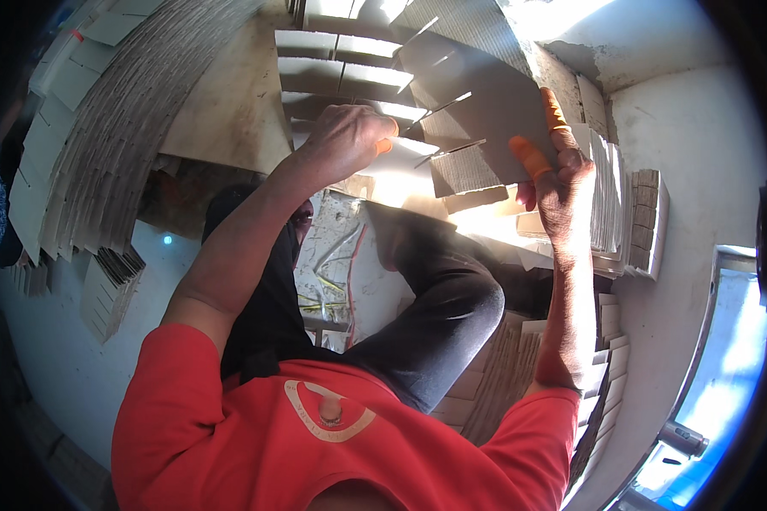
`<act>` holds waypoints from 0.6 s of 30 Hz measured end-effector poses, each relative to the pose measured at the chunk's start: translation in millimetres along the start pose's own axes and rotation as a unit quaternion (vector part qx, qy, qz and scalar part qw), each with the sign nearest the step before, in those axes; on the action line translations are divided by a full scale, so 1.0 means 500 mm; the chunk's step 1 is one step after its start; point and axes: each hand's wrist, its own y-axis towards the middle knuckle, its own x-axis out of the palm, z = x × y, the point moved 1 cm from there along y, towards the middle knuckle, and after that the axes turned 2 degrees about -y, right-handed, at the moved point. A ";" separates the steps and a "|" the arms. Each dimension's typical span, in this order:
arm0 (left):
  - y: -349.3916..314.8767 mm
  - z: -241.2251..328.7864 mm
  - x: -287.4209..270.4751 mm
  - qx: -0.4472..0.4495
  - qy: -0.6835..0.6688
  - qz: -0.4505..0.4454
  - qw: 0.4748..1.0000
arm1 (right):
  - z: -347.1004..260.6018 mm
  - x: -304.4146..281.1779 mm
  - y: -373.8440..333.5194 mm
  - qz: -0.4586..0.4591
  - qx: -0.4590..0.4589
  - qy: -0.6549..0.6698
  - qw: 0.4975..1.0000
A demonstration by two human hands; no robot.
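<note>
Grey, flat cardboard panel is sitting at the right of the pale, slotted cardboard divider grid, and the right hand is grasping its edge! Left hand, fingers curled, is hanging over the grid; whether it's pinching anything, I can't tell.

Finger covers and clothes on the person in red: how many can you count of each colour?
Orange finger covers: 4 (two on the left hand, two on the right hand)
Red shirt: 1
Black trousers: 1 pair
Total: 6, counting the trousers as one
</note>
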 end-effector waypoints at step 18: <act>0.016 0.009 0.000 -0.031 -0.015 -0.019 0.999 | 0.051 0.078 0.039 -0.133 -0.043 -0.052 0.989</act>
